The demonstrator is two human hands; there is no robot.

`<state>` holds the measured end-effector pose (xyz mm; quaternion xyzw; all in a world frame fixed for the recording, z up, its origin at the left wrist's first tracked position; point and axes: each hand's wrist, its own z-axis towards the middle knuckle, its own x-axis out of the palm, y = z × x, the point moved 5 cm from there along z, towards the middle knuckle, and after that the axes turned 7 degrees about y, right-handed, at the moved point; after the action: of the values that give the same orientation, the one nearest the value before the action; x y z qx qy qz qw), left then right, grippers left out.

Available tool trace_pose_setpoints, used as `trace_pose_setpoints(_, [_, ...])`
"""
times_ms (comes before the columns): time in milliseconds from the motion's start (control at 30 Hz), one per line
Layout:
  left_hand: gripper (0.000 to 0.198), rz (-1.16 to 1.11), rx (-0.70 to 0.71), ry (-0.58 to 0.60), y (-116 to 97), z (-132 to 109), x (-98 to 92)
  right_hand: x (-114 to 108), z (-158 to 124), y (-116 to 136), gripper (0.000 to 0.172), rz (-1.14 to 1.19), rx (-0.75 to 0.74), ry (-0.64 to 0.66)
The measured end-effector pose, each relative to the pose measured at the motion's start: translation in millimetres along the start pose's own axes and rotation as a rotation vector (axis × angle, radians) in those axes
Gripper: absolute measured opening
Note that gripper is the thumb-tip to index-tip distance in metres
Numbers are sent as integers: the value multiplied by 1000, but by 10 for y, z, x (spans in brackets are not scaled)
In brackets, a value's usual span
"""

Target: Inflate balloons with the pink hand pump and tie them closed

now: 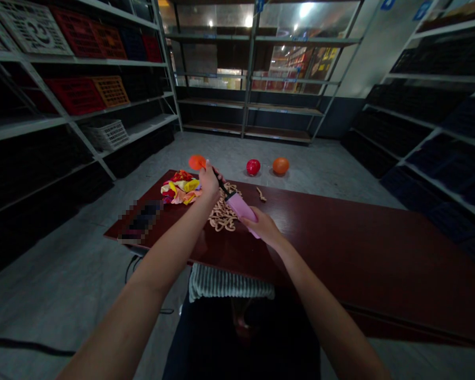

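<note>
My left hand (209,180) is closed around the neck of a small, partly filled orange balloon (197,162), at the black front end (221,184) of a hand pump. My right hand (264,226) grips the pump's pink barrel (238,205) near its lower end. The pump slants across the table between both hands. Beneath it lies a heap of tan, curled pieces (221,217) whose kind I cannot make out. Left of the heap is a pile of limp, coloured balloons (181,189). My left fingers hide where balloon and pump meet.
The dark red table (332,237) stretches to the right. One loose tan piece (261,195) lies near its far edge. On the floor beyond rest a red balloon (253,167) and an orange inflated balloon (281,166). A blurred-out dark object (142,219) lies at left. Shelves (245,105) surround the space.
</note>
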<state>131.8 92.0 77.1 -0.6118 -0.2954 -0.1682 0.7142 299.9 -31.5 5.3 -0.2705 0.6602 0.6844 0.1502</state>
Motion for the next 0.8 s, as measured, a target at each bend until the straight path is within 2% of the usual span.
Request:
trace_pose_setpoints(67, [34,17,40,-53,-109,148,-85,-62,-31,22,47,-167,-33,-11])
trace_pose_setpoints(200, [36,38,101,-102,-369,406,-170,-173,-77,22,51,-331,-80,-29])
trace_pose_setpoints(300, [37,38,149,-122,-510,499,-151,-226,-54,-57,56,-409,-114,-89])
trace_pose_setpoints(400, [35,47,194,-93,-519,474,-52,-244,-23,-196,55,-427,-151,-161])
trace_pose_setpoints(600, [32,46,226,-44,-213,319,210,-312,-35,-405,53,-385,-216,-298])
trace_pose_setpoints(700, [32,62,193,5,46,228,375,-343,-30,-432,52,-376,-203,-322])
trace_pose_setpoints(800, [33,53,110,75,369,36,546,-371,-17,-471,53,-354,-159,-358])
